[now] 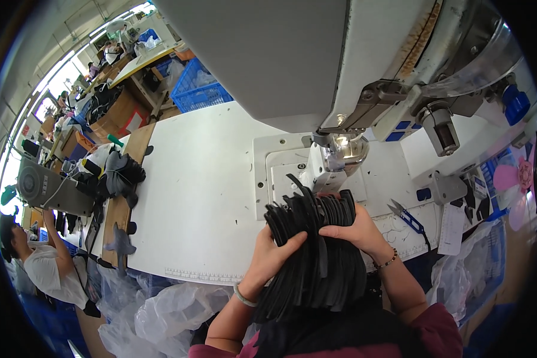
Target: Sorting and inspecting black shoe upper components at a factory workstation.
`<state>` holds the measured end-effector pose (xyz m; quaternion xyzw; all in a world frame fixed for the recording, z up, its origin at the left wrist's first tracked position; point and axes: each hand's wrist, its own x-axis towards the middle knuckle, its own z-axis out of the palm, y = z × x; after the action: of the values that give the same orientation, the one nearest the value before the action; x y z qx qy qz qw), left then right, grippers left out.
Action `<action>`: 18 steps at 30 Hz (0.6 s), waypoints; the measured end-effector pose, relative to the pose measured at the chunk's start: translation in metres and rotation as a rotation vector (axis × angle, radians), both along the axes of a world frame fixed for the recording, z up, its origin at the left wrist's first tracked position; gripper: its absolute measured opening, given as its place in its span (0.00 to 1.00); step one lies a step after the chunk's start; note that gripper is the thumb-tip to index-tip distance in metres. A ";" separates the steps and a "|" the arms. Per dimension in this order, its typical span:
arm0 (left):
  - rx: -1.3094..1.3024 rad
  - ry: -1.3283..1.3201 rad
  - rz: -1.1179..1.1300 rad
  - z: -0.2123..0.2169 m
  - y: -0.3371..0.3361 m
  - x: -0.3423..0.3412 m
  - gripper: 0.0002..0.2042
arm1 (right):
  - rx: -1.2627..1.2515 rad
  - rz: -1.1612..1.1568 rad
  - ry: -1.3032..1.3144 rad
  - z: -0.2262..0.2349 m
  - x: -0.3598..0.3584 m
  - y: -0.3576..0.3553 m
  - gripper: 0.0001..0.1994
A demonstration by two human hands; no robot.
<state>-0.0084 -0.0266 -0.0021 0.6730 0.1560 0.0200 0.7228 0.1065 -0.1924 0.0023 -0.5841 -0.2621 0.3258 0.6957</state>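
Both hands grasp stack of black cut fabric pieces [316, 250] at near edge of white sewing table [203, 197]: left hand [274, 250] underneath, right hand [355, 230] on top, thread snips [404, 215] beside.

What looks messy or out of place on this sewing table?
Little dark scraps lie scattered over the white table near the sewing machine. The stack of black cut pieces gripped by the left hand and right hand fans out unevenly. Nothing looks damaged.
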 end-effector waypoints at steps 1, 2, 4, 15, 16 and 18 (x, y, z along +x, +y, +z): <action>-0.087 -0.047 0.060 -0.001 -0.001 0.000 0.27 | 0.022 -0.005 -0.018 0.003 0.000 0.001 0.32; -0.173 -0.094 0.120 -0.003 -0.002 0.001 0.26 | 0.045 -0.008 -0.035 0.004 0.000 0.002 0.32; -0.208 -0.182 0.161 -0.006 -0.007 0.003 0.26 | 0.037 0.025 -0.039 0.003 0.006 0.003 0.32; 0.073 -0.112 0.173 0.003 -0.008 0.004 0.25 | -0.018 0.071 -0.178 -0.004 0.010 0.004 0.33; 0.076 -0.112 0.175 0.003 -0.010 0.005 0.25 | 0.005 0.094 -0.111 -0.002 0.009 0.007 0.33; 0.214 -0.244 0.188 0.006 -0.015 0.005 0.26 | 0.028 0.116 -0.045 -0.001 0.007 0.008 0.33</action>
<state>-0.0037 -0.0418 0.0044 0.7212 0.1262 0.1855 0.6554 0.1137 -0.1842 0.0009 -0.5652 -0.3157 0.3488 0.6776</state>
